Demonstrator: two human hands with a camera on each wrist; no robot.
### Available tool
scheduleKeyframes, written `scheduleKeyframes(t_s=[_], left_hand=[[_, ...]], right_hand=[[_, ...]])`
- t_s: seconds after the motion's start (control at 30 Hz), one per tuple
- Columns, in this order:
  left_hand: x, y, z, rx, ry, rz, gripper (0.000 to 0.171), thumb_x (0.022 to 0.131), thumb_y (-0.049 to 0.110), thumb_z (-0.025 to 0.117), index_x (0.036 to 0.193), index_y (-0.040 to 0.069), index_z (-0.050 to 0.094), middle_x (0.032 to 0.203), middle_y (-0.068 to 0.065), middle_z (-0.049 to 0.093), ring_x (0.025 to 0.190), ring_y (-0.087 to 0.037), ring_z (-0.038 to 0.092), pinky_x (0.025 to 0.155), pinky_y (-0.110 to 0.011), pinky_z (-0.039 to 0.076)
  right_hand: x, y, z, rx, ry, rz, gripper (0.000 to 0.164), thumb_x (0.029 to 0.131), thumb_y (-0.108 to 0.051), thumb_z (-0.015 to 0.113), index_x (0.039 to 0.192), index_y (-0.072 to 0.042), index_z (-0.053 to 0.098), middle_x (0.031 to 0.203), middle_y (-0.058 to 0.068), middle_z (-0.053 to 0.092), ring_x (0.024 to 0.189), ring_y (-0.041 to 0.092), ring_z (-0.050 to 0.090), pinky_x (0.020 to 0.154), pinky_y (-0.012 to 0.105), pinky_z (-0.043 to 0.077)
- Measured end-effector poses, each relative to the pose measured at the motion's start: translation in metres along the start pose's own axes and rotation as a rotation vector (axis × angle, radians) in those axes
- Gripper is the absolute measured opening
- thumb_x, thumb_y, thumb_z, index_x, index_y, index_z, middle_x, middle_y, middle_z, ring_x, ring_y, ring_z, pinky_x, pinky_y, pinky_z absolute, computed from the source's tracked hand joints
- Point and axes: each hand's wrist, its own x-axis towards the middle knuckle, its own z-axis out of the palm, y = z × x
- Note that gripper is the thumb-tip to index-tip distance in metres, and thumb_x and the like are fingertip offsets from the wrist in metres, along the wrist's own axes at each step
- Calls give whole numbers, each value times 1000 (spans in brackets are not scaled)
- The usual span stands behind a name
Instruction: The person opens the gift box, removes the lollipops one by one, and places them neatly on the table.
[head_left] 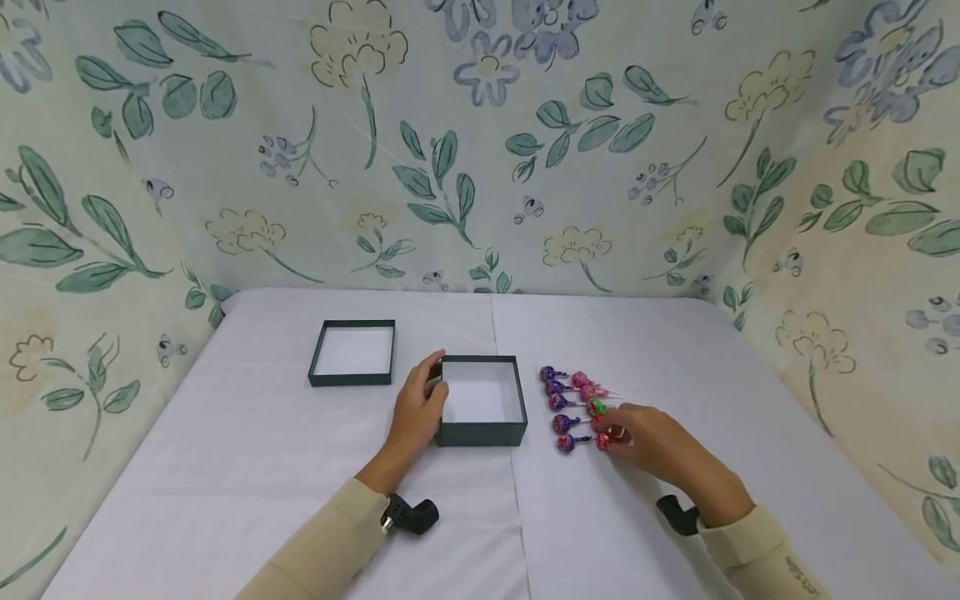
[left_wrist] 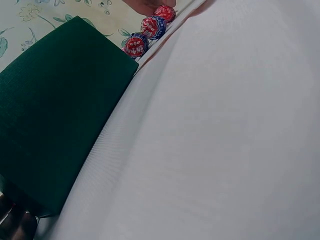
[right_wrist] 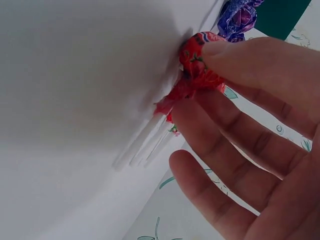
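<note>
My left hand (head_left: 417, 402) grips the left side of an open dark green box (head_left: 483, 434) with a white inside. In the left wrist view the green box (left_wrist: 65, 110) fills the left side, and only dark fingertips show at the lower left corner. To the right of the box lie several lollipops (head_left: 558, 402) in two columns, purple-wrapped ones on the left, pink, green and red ones on the right. At the near end of the right column, my right hand (head_left: 651, 439) pinches a red-wrapped lollipop (right_wrist: 192, 62) between thumb and fingers. Its white stick points away from the hand.
A shallow dark green box lid (head_left: 350, 380), white inside, lies at the back left of the table. White cloth (head_left: 225, 467) covers the table, with a seam running through the middle. Floral fabric (head_left: 465, 150) hangs behind and at both sides.
</note>
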Motion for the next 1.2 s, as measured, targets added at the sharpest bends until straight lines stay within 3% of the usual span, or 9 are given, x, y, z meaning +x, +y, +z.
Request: scheduleKeyframes(t_s=[0.23,0.47,0.6,0.8,0.93,1.2], left_hand=[[-2,-6,2,20,-6,-23,50,94,16,47,143,21,46,135,-6,50,120,-24,51,99,-46,44],[3,-6,4,17,1,-10,49,94,16,46,143,20,47,133,-7,51,118,-23,51,99,-44,43],[5,-7,4,20,6,-15,49,94,16,46,143,20,47,133,-6,51,120,-23,50,100,-44,43],[5,-11,1,-10,7,-22,49,94,13,48,142,19,47,134,-4,51,125,-21,48,102,-44,42],[3,-12,-2,-17,10,-28,48,95,12,49,142,16,47,133,-7,52,125,-22,49,102,-44,43],[5,0,-14,98,-23,-44,48,95,18,50,143,12,46,133,-11,50,122,-25,49,99,-44,45]], right_hand=[[-5,-2,1,9,-35,36,22,78,-9,78,97,-15,70,85,-9,63,78,11,58,68,27,53],[1,-6,-14,4,23,29,16,81,-12,75,96,-13,70,84,-8,63,77,12,59,65,28,52],[10,-9,-24,33,78,14,16,83,-12,74,98,-10,70,85,-7,64,78,10,60,67,31,54],[30,-22,-27,110,131,-21,13,88,-18,70,100,-13,70,87,-9,64,80,8,59,67,25,54],[44,-34,-28,136,170,-53,13,89,-17,69,101,-13,70,89,-7,65,80,7,60,71,28,55],[64,-51,-35,146,234,-73,15,89,-17,68,103,-12,70,95,-4,68,84,11,62,74,32,55]])
